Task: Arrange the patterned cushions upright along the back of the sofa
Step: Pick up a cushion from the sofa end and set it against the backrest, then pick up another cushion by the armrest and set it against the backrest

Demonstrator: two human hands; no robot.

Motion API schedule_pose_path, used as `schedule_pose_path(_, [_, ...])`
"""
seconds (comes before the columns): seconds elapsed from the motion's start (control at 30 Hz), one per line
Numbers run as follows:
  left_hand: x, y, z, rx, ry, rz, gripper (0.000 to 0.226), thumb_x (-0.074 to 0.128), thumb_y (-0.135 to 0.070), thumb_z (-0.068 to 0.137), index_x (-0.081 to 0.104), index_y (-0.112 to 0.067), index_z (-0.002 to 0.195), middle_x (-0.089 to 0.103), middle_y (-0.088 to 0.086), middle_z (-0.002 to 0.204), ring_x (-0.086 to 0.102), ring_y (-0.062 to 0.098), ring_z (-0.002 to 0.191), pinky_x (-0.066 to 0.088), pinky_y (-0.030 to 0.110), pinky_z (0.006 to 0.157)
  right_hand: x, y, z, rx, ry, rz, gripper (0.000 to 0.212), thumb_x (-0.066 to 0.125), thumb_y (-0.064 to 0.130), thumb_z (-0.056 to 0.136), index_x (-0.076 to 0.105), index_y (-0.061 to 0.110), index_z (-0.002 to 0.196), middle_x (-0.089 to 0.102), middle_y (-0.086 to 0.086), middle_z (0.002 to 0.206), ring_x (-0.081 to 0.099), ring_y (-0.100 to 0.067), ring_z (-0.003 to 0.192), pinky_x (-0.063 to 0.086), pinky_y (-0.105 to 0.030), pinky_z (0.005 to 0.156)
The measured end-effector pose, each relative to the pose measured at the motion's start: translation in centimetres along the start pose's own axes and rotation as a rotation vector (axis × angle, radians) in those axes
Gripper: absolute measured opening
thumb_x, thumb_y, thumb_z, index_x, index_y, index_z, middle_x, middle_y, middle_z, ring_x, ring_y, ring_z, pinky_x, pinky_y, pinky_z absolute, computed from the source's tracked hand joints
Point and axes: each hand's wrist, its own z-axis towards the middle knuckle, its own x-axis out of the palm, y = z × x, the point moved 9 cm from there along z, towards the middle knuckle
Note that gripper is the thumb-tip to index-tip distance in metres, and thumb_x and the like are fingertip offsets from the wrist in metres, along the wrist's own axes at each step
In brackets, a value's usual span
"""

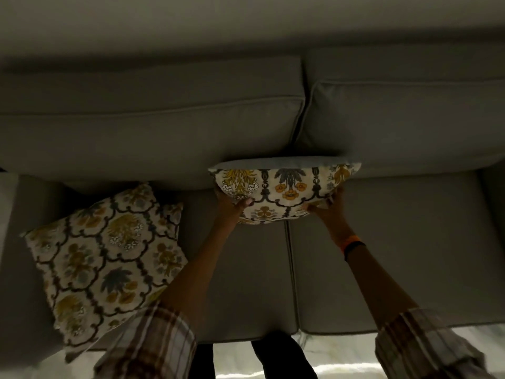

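A patterned cushion (pixel 284 187) with yellow and grey flowers stands upright against the grey back cushions of the sofa (pixel 153 132), over the gap between the two seat cushions. My left hand (pixel 232 205) grips its lower left part, thumb on the front face. My right hand (pixel 325 205) grips its lower right part. A second patterned cushion (pixel 106 261) lies flat and askew on the left seat cushion, its corner under my left forearm.
The sofa's two seat cushions meet at a seam (pixel 289 274) below the held cushion. A pale floor (pixel 341 359) shows in front of the sofa, with my dark legs (pixel 273 359) close to its front edge. The wall runs behind the backrest.
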Motion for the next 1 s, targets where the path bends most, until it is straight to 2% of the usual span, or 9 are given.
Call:
schedule_pose_path(0.1, [-1.7,2.2,-0.1,-0.044,-0.031,0.124,0.117,0.084,-0.038,0.074,0.008,-0.002,0.155,0.026,0.021,0.160,0.031,0.034,0.147,0.030,0.034,0.115,1.2,-1.8,-1.8,0.070,-0.116,-0.047,0.101,0.087,0.007,0.075,0.027,0.014,0.155,0.046,0.003,0.140,0.048,-0.018,0.132,0.045,-0.034,0.109])
schedule_pose_path(0.17, [-3.1,4.8,-0.5,-0.111,0.016,0.229,0.133,0.063,-0.085,0.062,0.015,-0.004,0.156,0.026,0.019,0.161,0.030,0.035,0.147,0.027,0.040,0.119,3.4,-3.1,-3.8,0.156,-0.176,-0.097,0.084,0.080,0.011,0.086,0.031,0.011,0.154,0.045,-0.003,0.146,0.043,-0.025,0.140,0.039,-0.041,0.115])
schedule_pose_path(0.2, [-4.4,5.0,-1.6,-0.158,0.030,0.257,0.128,0.057,-0.087,0.066,0.016,-0.006,0.156,0.025,0.019,0.162,0.029,0.035,0.148,0.026,0.042,0.120,5.0,-4.1,-4.7,0.223,-0.173,-0.129,0.081,0.077,0.015,0.090,0.031,0.010,0.156,0.041,-0.008,0.155,0.040,-0.029,0.145,0.037,-0.041,0.117])
schedule_pose_path(0.3, [-10.9,5.0,-4.4,-0.060,-0.108,0.486,0.092,0.066,-0.049,0.088,0.018,-0.010,0.156,0.024,0.018,0.162,0.026,0.036,0.149,0.025,0.044,0.121,11.9,-5.6,-7.1,0.337,0.017,-0.302,0.077,0.069,0.019,0.097,0.026,0.005,0.160,0.029,-0.014,0.166,0.034,-0.034,0.150,0.035,-0.037,0.115])
schedule_pose_path(0.47, [-23.9,10.0,-7.0,-0.078,-0.227,0.656,0.081,0.065,-0.035,0.092,0.023,-0.004,0.154,0.028,0.025,0.158,0.028,0.042,0.145,0.025,0.052,0.121,26.2,-5.4,-10.6,0.292,0.305,-0.468,0.073,0.072,0.022,0.094,0.035,0.008,0.156,0.042,-0.018,0.158,0.045,-0.035,0.142,0.042,-0.045,0.113])
schedule_pose_path(0.7, [-40.3,19.9,-7.4,-0.248,-0.355,0.598,0.108,0.059,-0.068,0.076,0.011,-0.016,0.157,0.009,0.014,0.165,0.009,0.035,0.152,0.011,0.056,0.122,41.0,-5.6,-11.4,0.348,0.452,-0.374,0.087,0.068,0.021,0.098,0.013,0.014,0.164,0.028,-0.014,0.167,0.036,-0.035,0.150,0.039,-0.048,0.117])
schedule_pose_path(0.8, [-44.8,23.6,-6.4,-0.437,-0.459,0.299,0.122,0.080,-0.053,0.073,-0.001,-0.017,0.158,0.001,0.012,0.166,0.003,0.034,0.154,0.013,0.054,0.123,45.4,-6.1,-10.0,0.392,0.504,-0.308,0.097,0.075,0.022,0.093,0.009,0.020,0.164,0.035,-0.012,0.164,0.047,-0.034,0.142,0.050,-0.044,0.103])
schedule_pose_path(0.9, [-47.3,27.7,-5.4,-0.527,-0.475,-0.165,0.143,0.092,-0.058,0.049,0.008,-0.016,0.157,0.022,0.013,0.162,0.028,0.036,0.148,0.029,0.056,0.119,48.6,-5.8,-8.8,0.325,0.548,-0.337,0.088,0.079,0.025,0.089,0.027,0.024,0.159,0.046,0.000,0.156,0.051,-0.021,0.134,0.048,-0.040,0.101])
schedule_pose_path(1.0, [-47.7,27.9,-5.4,-0.472,-0.432,-0.315,0.120,0.093,-0.032,0.063,0.018,-0.015,0.155,0.038,0.002,0.153,0.044,0.023,0.137,0.041,0.045,0.113,49.8,-5.4,-8.7,0.342,0.592,-0.352,0.079,0.087,0.036,0.077,0.045,0.037,0.144,0.060,0.012,0.134,0.054,-0.019,0.129,0.046,-0.050,0.110])
